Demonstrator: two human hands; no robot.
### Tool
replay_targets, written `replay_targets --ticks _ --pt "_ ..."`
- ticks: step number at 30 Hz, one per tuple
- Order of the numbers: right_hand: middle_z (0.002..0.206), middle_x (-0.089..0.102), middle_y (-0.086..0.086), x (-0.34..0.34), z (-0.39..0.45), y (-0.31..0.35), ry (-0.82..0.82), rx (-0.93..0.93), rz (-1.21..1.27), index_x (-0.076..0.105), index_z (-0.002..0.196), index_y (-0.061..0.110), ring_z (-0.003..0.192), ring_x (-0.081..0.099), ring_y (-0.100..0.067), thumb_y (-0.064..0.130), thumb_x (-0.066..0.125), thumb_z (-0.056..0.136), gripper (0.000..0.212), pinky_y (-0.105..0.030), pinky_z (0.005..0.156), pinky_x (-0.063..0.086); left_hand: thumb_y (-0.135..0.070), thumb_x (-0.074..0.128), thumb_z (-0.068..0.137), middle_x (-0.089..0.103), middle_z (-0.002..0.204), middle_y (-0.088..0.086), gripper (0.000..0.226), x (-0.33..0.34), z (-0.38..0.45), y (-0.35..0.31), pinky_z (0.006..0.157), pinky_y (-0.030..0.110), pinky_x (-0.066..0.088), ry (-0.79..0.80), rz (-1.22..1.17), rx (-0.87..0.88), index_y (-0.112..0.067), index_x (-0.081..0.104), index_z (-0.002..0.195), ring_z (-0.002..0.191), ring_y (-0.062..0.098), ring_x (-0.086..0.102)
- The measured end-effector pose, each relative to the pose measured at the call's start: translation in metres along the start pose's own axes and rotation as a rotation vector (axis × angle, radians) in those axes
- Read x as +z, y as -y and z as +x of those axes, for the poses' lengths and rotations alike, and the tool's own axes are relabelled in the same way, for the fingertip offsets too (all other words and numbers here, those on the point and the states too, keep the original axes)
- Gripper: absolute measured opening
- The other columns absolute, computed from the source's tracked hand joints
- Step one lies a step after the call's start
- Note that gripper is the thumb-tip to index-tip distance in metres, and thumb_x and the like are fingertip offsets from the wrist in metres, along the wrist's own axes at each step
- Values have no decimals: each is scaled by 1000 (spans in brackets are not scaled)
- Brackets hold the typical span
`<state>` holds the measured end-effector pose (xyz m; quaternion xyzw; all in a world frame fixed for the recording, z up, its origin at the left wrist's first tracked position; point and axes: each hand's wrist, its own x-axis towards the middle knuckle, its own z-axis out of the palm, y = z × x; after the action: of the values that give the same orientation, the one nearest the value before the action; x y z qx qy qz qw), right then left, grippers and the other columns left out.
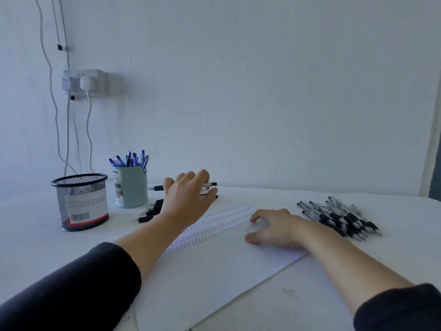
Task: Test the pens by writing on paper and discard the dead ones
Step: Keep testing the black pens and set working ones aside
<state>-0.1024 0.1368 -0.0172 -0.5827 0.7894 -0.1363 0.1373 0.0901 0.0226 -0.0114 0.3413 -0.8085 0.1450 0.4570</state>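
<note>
Reaching left hand (188, 199), fingers spread, over row of black pens (152, 210) | right hand (274, 226) flat, fingers relaxed, on paper (214, 271) | pen pile (341, 217) right.

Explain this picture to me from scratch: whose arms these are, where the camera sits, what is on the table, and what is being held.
There is no machine here. A person wears one camera on the head, looking forward and down, so both arms reach in from below. The left hand stretches over a row of black pens lying beside a light blue cup that holds blue pens; whether it grips one cannot be told. The right hand rests on a sheet of paper covered with rows of small test marks, holding nothing. On the right lies a pile of black pens. On the left stands a black mesh cup. All sit on a white table.
</note>
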Motion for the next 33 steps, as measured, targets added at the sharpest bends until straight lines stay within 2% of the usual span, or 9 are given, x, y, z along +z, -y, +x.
replay_targets --ticks 4,13,17,20,22,25,29,31,33 --pt "140 33 -5 0 -1 0 7 3 6 44 122 53 128 37 -32 68 61 65 62 -43 107 33 -43 63 76 45 58 -8 33 -2 -1 -1 72 33 18 -46 26 15 -16 45 71 66 20 42" --pt "140 32 -6 -1 0 0 10 5 6 44 123 52 127 38 -33 67 62 67 61 -43 108 33 -35 51 72 35 53 -10 22 0 0 0 72 33 22 -3 15 48 -15 42 68 60 20 38" --pt "140 33 -7 -1 -2 1 11 6 -2 44 124 51 128 38 -33 67 61 66 63 -42 107 33 -33 74 66 52 73 4 30 5 0 3 68 34 37 27 43 151 -9 58 74 69 23 47" --pt "140 33 -7 -1 -3 2 15 9 -1 44 124 50 128 38 -33 66 62 68 62 -41 107 33 10 77 57 52 95 19 29 5 -1 2 52 39 53 97 -10 166 1 66 82 68 29 54" --pt "140 33 -7 -2 -4 3 12 8 -4 44 124 51 128 38 -33 67 62 67 62 -41 107 33 20 72 55 54 103 26 37 3 1 3 49 39 55 33 -51 212 3 68 88 66 31 57" --pt "142 32 -5 -3 -9 4 24 8 9 44 124 52 129 36 -32 68 64 66 63 -42 108 32 -15 61 83 55 111 28 23 -5 6 -2 61 43 55 -148 -70 284 0 70 98 76 35 62" --pt "145 28 -3 -9 -23 8 51 -3 -10 39 131 51 135 29 -29 70 65 68 71 -43 113 25 -75 17 86 66 92 10 86 -16 7 -13 56 35 52 -45 -219 -6 -7 71 88 67 23 62" --pt "147 27 -1 -12 -29 11 61 -29 -31 37 135 47 138 24 -25 66 63 74 70 -43 115 19 -71 33 87 61 70 6 80 -19 9 -22 53 34 47 61 -424 -231 1 64 75 60 19 55" --pt "149 28 2 -15 -33 13 73 -52 -48 35 138 44 141 19 -21 64 61 78 69 -45 117 14 -36 65 86 62 68 7 36 -18 11 -33 46 24 44 80 -695 -495 -1 65 75 52 16 53"
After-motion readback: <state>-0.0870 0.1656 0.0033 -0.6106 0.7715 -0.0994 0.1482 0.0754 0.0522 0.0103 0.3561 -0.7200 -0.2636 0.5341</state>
